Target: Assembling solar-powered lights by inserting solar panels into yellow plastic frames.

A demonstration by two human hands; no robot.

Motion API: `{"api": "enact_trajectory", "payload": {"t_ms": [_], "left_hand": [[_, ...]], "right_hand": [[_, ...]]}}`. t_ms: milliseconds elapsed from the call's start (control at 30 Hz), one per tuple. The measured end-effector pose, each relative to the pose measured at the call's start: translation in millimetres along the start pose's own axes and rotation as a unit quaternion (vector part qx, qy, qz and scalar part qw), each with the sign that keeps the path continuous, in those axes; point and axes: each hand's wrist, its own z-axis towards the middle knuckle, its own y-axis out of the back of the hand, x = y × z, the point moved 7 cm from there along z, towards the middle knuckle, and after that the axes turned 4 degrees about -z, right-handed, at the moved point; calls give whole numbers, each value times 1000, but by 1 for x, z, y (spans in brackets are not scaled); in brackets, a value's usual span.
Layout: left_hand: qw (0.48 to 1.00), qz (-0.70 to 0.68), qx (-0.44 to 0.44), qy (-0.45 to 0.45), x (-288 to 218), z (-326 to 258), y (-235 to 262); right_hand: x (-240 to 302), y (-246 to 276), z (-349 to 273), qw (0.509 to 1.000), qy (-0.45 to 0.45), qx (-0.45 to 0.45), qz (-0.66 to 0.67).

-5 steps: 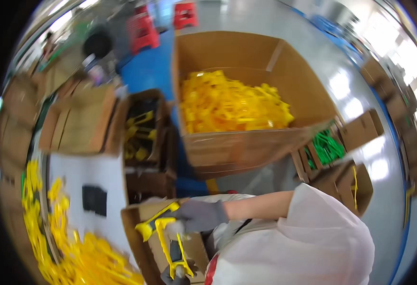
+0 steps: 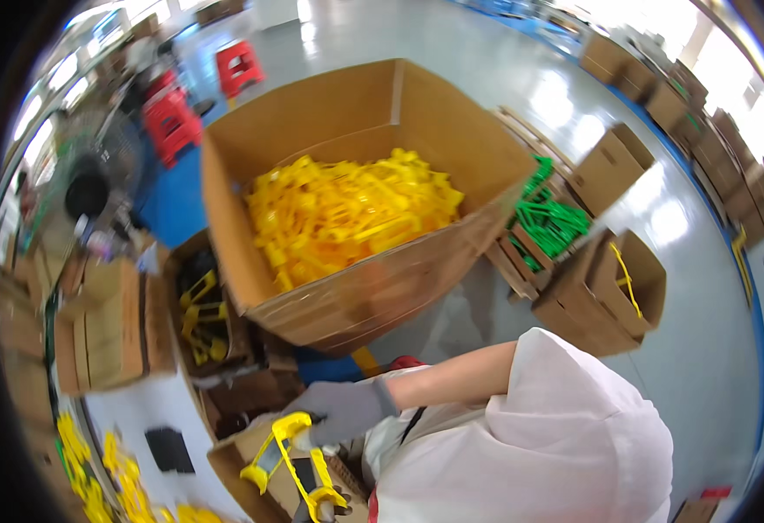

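Observation:
My right hand (image 2: pixel 338 413), in a grey glove, reaches in from the white sleeve with its fingers closed at the upper end of a yellow plastic frame (image 2: pixel 290 427). A second yellow plastic piece (image 2: pixel 257 476) with a flared end sits beside it, just left of the frame; how it is held is hidden. Low in the picture, my left hand (image 2: pixel 340 507), in a dark glove, is closed about the frame's lower end and mostly hidden. Both hands are above an open cardboard box (image 2: pixel 241 471). A dark patch shows between the frame's two sides.
A large carton (image 2: pixel 347 322) holds a heap of yellow plastic pieces (image 2: pixel 356 209). Green pieces (image 2: pixel 552 222) fill a box to its right, beside an open carton (image 2: pixel 574 301). On the white table (image 2: pixel 129 405) lie a black pad (image 2: pixel 169 450) and more yellow pieces. Red stools (image 2: pixel 170 122) stand behind.
The view has swung, so the large carton and table sit further left and the green pieces show more fully. Both yellow pieces remain at my hands, their tilt slightly changed.

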Motion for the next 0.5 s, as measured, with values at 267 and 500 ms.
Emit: {"api": "enact_trajectory", "payload": {"t_ms": [267,500], "left_hand": [[993,-18,71,-88,-34,29,-29],[978,9,129,-162,-40,45,-44]], "right_hand": [[-94,229,-316,850,-333,-407,32],[-6,241,-732,254,-497,-765,-322]]}}
